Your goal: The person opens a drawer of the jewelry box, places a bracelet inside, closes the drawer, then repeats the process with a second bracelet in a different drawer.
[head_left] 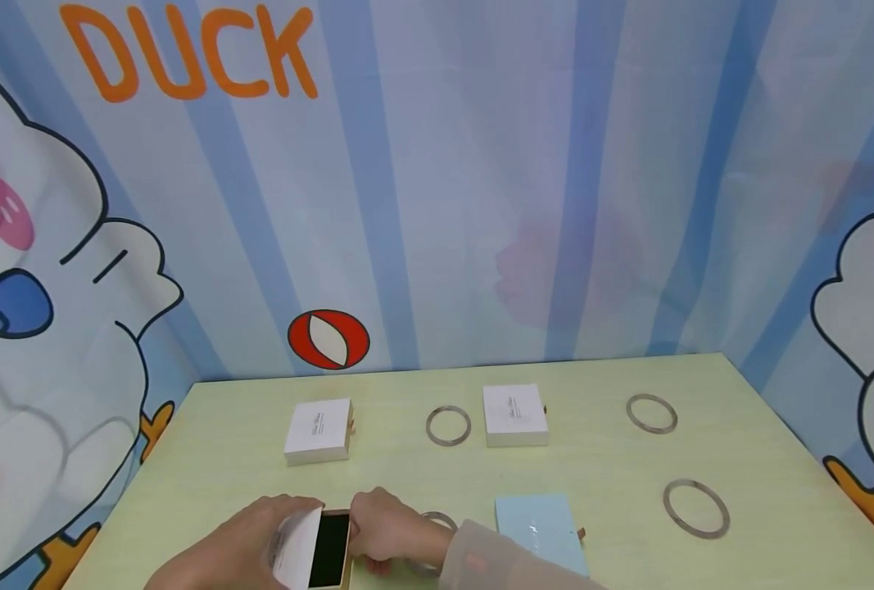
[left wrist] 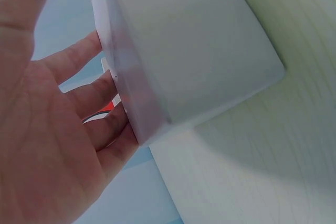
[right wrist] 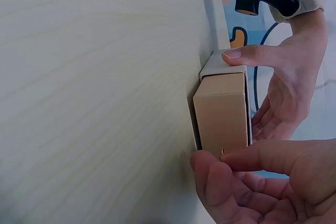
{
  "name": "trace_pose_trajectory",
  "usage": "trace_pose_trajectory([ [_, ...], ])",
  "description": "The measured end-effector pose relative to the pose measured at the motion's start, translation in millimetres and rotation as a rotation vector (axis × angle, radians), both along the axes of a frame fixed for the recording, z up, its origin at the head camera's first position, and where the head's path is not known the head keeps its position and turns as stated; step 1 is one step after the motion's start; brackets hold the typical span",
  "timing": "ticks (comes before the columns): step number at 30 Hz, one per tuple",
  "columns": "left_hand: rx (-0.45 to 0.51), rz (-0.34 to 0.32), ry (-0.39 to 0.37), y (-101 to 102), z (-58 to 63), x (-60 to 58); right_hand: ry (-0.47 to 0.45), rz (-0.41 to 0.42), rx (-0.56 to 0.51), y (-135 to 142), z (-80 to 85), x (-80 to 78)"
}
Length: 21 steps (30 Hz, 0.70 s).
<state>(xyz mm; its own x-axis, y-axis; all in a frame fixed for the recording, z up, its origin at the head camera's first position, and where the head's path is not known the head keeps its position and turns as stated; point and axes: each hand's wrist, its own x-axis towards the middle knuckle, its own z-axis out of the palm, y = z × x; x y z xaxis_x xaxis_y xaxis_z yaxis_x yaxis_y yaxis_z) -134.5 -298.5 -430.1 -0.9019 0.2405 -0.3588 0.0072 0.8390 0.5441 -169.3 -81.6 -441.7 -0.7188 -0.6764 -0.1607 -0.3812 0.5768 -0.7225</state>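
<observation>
My left hand (head_left: pixel 233 545) grips a small white drawer-style gift box (head_left: pixel 296 551) near the table's front edge, thumb on one side and fingers on the other. In the left wrist view, the fingertips of that hand (left wrist: pixel 58 124) lie along the sleeve's side (left wrist: pixel 194 51). Its tan drawer (right wrist: pixel 220 114) stands partly out of the sleeve, and its black inside shows in the head view. At the drawer's front, my right hand (head_left: pixel 392 528) pinches the small pull tab between thumb and finger. A grey bangle (head_left: pixel 440 519) lies partly hidden beneath my right wrist.
Two closed white boxes, one at left (head_left: pixel 319 430) and one at centre (head_left: pixel 515 415), stand toward the back. A light blue box (head_left: pixel 536 524) sits by my right sleeve. Grey bangles lie at back centre (head_left: pixel 428 426), back right (head_left: pixel 631 411) and front right (head_left: pixel 670 508).
</observation>
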Motion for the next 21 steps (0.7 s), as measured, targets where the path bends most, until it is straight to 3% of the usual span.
trace_pose_trajectory([
  [12, 0.007, -0.002, 0.008, -0.6, 1.5, 2.5, 0.040, 0.018, 0.033, 1.9, 2.4, 0.0],
  [21, 0.009, 0.007, -0.002, 0.7, 2.4, 2.1, -0.011, 0.004, 0.000, 3.7, 2.5, -0.5],
])
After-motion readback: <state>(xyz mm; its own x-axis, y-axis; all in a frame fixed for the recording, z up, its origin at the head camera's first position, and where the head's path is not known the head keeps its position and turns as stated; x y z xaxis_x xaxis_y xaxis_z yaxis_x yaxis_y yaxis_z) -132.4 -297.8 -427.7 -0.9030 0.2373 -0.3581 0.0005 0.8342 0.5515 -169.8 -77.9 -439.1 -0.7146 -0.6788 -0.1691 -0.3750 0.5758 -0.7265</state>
